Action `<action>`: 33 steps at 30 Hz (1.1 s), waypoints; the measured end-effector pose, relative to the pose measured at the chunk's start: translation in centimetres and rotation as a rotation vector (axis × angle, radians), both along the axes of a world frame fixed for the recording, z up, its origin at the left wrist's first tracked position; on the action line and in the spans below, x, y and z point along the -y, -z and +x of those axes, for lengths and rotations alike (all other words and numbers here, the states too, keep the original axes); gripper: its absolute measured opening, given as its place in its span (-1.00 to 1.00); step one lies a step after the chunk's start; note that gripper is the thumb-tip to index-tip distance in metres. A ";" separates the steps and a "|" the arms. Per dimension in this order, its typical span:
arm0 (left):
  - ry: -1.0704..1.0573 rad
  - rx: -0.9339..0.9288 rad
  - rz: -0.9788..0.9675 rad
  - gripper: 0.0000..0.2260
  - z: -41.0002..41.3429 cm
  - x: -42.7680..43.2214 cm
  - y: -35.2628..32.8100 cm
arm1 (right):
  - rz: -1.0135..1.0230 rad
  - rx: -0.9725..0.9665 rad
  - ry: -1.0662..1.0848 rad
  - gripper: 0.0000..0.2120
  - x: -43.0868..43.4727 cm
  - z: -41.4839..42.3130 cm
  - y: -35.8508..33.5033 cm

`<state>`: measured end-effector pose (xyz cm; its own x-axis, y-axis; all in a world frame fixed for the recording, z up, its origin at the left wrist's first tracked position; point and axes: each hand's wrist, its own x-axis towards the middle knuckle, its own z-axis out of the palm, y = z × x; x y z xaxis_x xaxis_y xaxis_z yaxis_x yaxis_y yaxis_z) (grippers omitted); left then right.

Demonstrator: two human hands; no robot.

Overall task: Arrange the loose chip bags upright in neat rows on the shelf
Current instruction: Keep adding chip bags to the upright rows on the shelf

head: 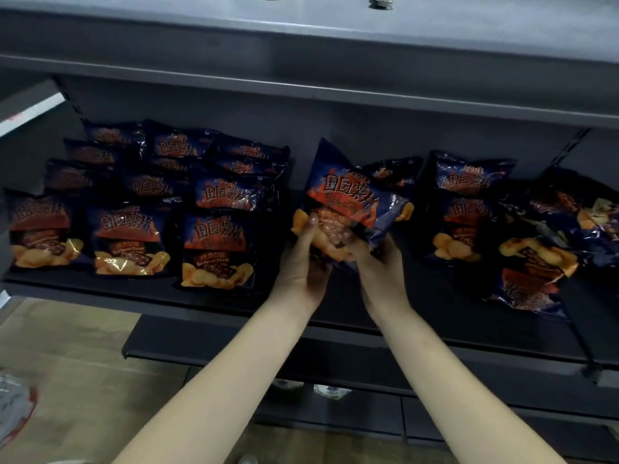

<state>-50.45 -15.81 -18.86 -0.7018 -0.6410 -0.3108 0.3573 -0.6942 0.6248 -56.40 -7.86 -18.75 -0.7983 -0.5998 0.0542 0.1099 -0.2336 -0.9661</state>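
Head view: my left hand (303,259) and right hand (378,262) both grip one chip bag (348,202) by its bottom. I judge that keeps it upright for the shelf (201,298) gap right of the neat rows (140,209).

Chip bags (348,199) — navy, orange flames; shelf (435,296) — black.

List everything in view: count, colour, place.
Held bag: one, dark blue and orange, tilted over shelf middle.
Rowed bags: about twelve, same colours, upright in three columns, shelf left.
Loose bags: about six, same colours, jumbled, shelf right.
Shelf: one, black, mid-frame.
Upper shelf: one, grey, above.
Floor: beige, lower left.
Left hand: grips Held bag's bottom.
Right hand: grips Held bag's bottom.
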 end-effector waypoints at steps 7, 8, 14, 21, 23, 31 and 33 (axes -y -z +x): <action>-0.202 0.319 -1.042 -0.63 2.4 3.1 0.6 | 0.204 -0.195 0.084 -0.71 -1.7 -6.8 -1.6; -0.143 0.413 -1.241 -0.68 2.2 3.2 1.3 | 0.217 -0.182 0.116 -0.72 -1.2 -7.6 -1.8; 0.280 0.837 -1.939 -0.54 0.6 2.7 6.9 | 0.171 -0.058 -0.083 -0.62 4.9 -9.5 -1.8; 0.322 0.953 -1.911 -0.53 0.2 3.0 7.2 | 0.402 -0.106 -0.079 -0.86 11.0 -10.5 3.1; 0.362 0.946 -1.896 -0.51 0.2 3.1 7.3 | 0.491 -0.121 -0.001 -0.79 11.4 -11.2 3.5; 0.379 0.955 -1.915 -0.45 0.0 3.4 7.5 | 0.751 -0.279 0.133 -0.73 11.7 -12.8 4.0; 0.399 0.969 -1.926 -0.43 0.0 3.4 7.5 | 0.764 -0.284 0.138 -0.70 12.1 -12.2 4.0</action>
